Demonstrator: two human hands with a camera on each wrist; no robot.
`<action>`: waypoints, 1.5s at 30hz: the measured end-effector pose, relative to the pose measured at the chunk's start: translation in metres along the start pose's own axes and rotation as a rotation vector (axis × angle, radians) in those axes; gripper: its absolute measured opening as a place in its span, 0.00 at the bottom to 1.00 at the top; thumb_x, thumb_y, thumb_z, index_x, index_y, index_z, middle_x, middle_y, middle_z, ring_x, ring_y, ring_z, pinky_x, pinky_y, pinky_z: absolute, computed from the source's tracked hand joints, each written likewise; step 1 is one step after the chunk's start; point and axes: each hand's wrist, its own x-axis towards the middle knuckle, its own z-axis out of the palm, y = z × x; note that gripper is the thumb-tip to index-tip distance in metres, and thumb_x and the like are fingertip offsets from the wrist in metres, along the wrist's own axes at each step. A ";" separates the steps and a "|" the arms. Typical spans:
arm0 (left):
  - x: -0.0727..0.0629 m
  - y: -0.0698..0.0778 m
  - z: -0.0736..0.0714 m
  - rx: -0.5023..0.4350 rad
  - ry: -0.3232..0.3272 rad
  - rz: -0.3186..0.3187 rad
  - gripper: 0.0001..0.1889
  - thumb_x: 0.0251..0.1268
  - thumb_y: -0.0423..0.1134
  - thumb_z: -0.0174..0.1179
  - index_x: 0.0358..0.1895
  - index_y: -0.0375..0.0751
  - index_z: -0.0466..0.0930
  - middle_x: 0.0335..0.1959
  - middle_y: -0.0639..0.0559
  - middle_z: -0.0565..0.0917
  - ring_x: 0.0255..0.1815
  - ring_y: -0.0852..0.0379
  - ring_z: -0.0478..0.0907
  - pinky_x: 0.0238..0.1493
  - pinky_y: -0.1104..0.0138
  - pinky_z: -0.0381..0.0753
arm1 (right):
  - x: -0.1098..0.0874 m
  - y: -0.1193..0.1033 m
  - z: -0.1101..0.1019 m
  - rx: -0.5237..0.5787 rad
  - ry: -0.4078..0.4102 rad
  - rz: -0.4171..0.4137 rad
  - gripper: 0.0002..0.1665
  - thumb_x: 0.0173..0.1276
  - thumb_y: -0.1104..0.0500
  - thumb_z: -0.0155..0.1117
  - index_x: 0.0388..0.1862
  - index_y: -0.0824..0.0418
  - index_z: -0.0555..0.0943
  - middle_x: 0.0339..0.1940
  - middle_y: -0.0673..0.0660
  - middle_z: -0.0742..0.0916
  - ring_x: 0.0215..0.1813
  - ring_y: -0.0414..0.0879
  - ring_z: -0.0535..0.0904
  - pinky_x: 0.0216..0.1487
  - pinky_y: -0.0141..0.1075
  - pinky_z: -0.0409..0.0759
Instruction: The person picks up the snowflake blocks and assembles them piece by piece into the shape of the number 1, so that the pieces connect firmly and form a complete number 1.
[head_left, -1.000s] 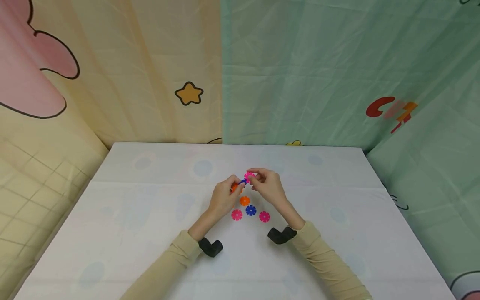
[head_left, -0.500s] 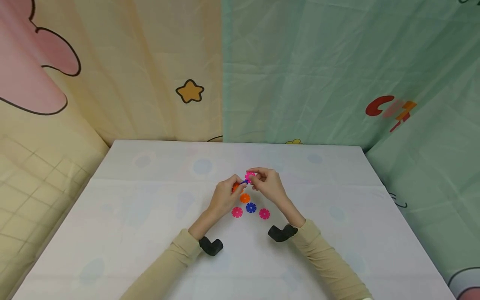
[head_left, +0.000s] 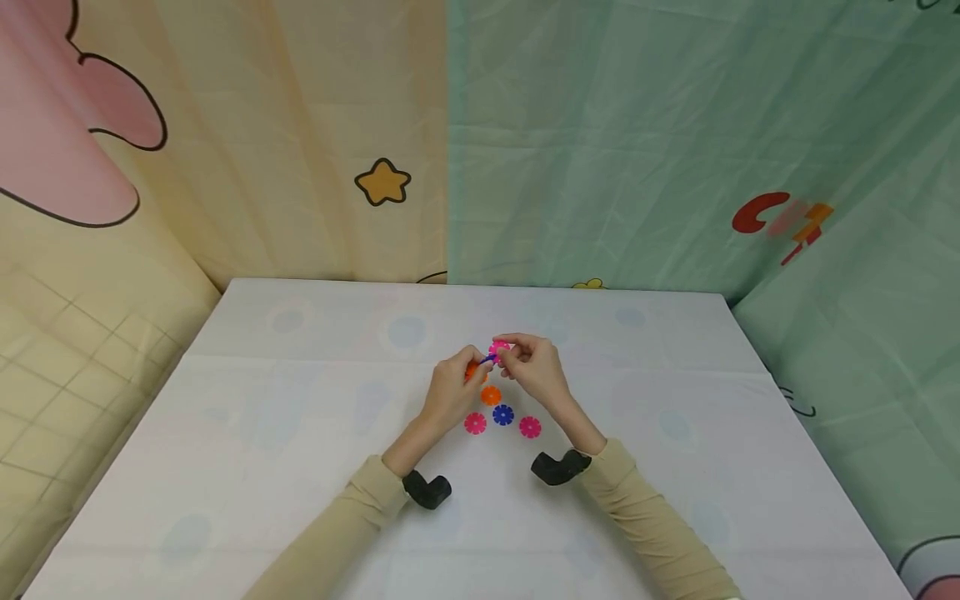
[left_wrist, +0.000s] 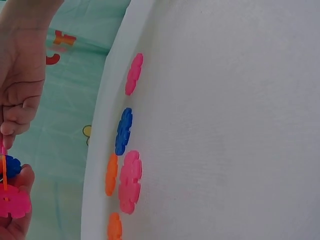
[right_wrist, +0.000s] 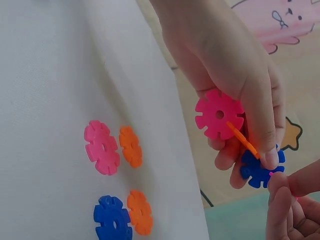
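My left hand [head_left: 450, 389] grips a small chain of notched plastic discs: a pink disc [right_wrist: 219, 114], an orange disc [right_wrist: 242, 139] seen edge-on, and a blue disc [right_wrist: 263, 167] under the thumb. Opposite it, my right hand [head_left: 542, 371] pinches another pink disc [head_left: 498, 347] between thumb and finger. This disc's edge meets the rim of the blue one; how deeply their slots engage is hidden by the fingertips. Both hands are raised above the table, close together.
Loose discs lie flat on the white-covered table [head_left: 300, 467] nearer the body: orange [head_left: 491, 395], blue [head_left: 503, 414], pink [head_left: 475, 423] and another pink one [head_left: 530, 427]. A second loose orange disc [left_wrist: 115, 227] shows in the left wrist view. Printed curtains [head_left: 637, 150] stand behind the table.
Both hands keep nearly the same place and the same hold on the discs. Only small finger shifts and a slight move of the head view show.
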 end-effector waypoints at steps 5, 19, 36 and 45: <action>0.000 -0.002 -0.001 0.001 -0.010 -0.020 0.05 0.68 0.35 0.58 0.34 0.38 0.75 0.24 0.47 0.80 0.20 0.60 0.68 0.23 0.76 0.68 | -0.010 -0.019 -0.002 0.012 -0.015 -0.005 0.15 0.67 0.69 0.58 0.50 0.76 0.80 0.23 0.70 0.81 0.19 0.34 0.76 0.26 0.24 0.77; -0.004 -0.010 -0.006 -0.044 -0.044 -0.094 0.06 0.68 0.39 0.58 0.39 0.40 0.76 0.30 0.46 0.84 0.27 0.57 0.74 0.29 0.75 0.73 | 0.000 0.014 -0.001 0.045 -0.060 0.052 0.17 0.72 0.57 0.58 0.55 0.63 0.81 0.35 0.67 0.85 0.35 0.65 0.82 0.35 0.29 0.82; -0.001 -0.009 -0.008 0.007 -0.055 -0.087 0.15 0.65 0.43 0.62 0.51 0.44 0.73 0.39 0.46 0.86 0.35 0.55 0.80 0.35 0.73 0.77 | 0.004 0.016 0.000 0.129 -0.033 0.155 0.15 0.70 0.59 0.60 0.52 0.64 0.81 0.36 0.67 0.86 0.38 0.66 0.81 0.35 0.27 0.80; 0.001 -0.009 -0.009 0.132 0.004 -0.074 0.11 0.63 0.41 0.64 0.47 0.46 0.80 0.34 0.48 0.86 0.22 0.59 0.73 0.23 0.74 0.68 | 0.004 0.015 0.001 0.130 -0.061 0.150 0.16 0.71 0.59 0.58 0.54 0.64 0.80 0.39 0.71 0.84 0.39 0.69 0.80 0.34 0.26 0.80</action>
